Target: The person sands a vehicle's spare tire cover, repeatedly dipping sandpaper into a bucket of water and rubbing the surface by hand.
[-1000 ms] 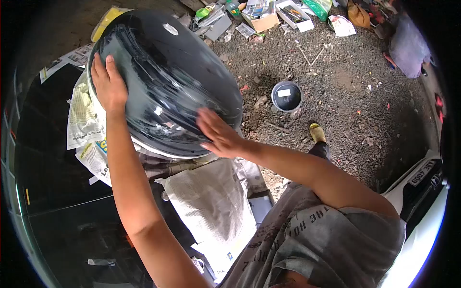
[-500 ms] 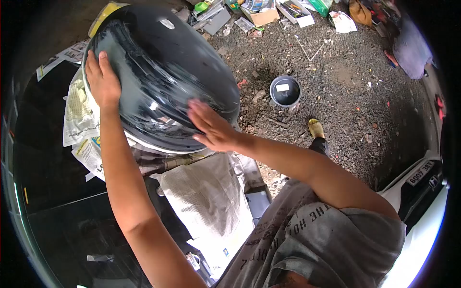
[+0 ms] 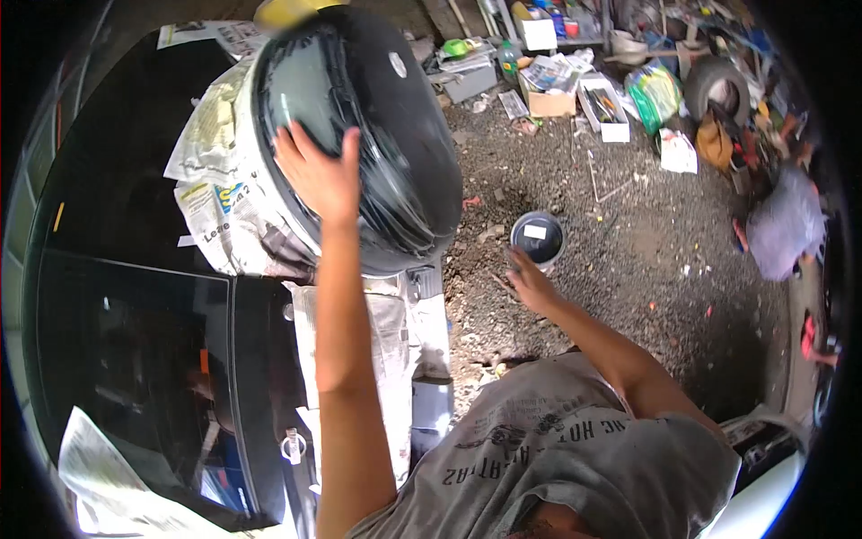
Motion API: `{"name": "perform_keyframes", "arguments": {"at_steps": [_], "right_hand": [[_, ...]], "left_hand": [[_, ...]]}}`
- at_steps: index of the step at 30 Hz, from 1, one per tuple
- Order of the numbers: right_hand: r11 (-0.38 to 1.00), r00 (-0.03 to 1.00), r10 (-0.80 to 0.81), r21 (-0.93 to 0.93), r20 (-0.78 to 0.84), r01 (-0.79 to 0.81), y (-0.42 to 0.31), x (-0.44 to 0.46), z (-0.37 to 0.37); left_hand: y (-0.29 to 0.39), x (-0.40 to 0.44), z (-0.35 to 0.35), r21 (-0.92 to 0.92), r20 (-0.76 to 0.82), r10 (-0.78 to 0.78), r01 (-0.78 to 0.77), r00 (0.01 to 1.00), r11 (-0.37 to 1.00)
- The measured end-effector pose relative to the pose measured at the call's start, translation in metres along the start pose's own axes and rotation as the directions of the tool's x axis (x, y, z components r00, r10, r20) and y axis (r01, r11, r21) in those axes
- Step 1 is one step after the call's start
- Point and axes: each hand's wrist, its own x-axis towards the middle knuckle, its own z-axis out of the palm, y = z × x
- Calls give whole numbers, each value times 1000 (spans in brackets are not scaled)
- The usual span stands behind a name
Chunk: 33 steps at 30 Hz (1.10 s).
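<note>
My left hand [image 3: 319,178] lies flat on a large, rounded dark shell [image 3: 409,108], thumb spread from the fingers. The shell looks like a spare-wheel cover; its side is wet, with pale grey streaks and dull patches. My right hand [image 3: 536,286] is off the shell, over the gravel at the near edge of a dark bucket [image 3: 558,232]. Its fingers are bent together around something small and dark that I cannot make out. Inside the bucket a pale rectangular patch shows. Newspaper sheets [image 3: 211,220] are tucked behind the shell against a black vehicle body [image 3: 99,189].
A yellow object [image 3: 292,13] sits behind the shell's top. Along the far side are a box of tools [image 3: 603,112], a green bottle [image 3: 509,61], a tyre [image 3: 716,88] and loose clutter. A person in a greyish-purple garment [image 3: 786,225] is at the right edge.
My right hand has left the shell's wet surface and moved right to the bucket. My left hand now lies further in on the shell's side. The view has shifted.
</note>
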Motion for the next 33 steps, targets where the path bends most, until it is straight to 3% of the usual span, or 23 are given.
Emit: {"name": "perform_keyframes", "arguments": {"at_steps": [2,3,5,7,11,15,20,27,30,32,33], "right_hand": [[981,991,97,175,-96,-79,29,-24,-29],[928,958,285,257,-21,-270,31,-35,-48],[855,901,433,311,13,-415,29,-54,-84],[895,920,383,279,-84,-347,34,-74,-108],[867,912,395,373,-109,-331,91,-81,-129],[640,830,558,631,10,-438,66,-59,-171],[527,813,568,704,126,-477,28,-47,-206],[583,887,443,709,130,-395,22,-48,-205],[580,895,421,715,147,-390,30,-41,-195],[589,878,456,689,147,-422,39,-38,-188],[623,864,479,634,154,-459,35,-37,-188]], "left_hand": [[14,-32,-5,22,-28,-155,155,988,988],[19,-47,-4,39,-38,-239,241,970,970],[27,-74,3,86,-104,-283,293,953,952],[33,-94,8,142,-145,-309,329,940,934],[39,-119,12,134,-159,-343,365,926,921],[44,-151,15,98,-143,-350,365,926,926],[62,-184,14,91,-81,-466,472,881,877],[92,-212,11,-11,-35,-638,638,769,770],[107,-261,27,-166,63,-767,764,639,623],[117,-316,38,-150,337,-778,846,530,511],[139,-321,26,-201,348,-723,801,597,564]]}}
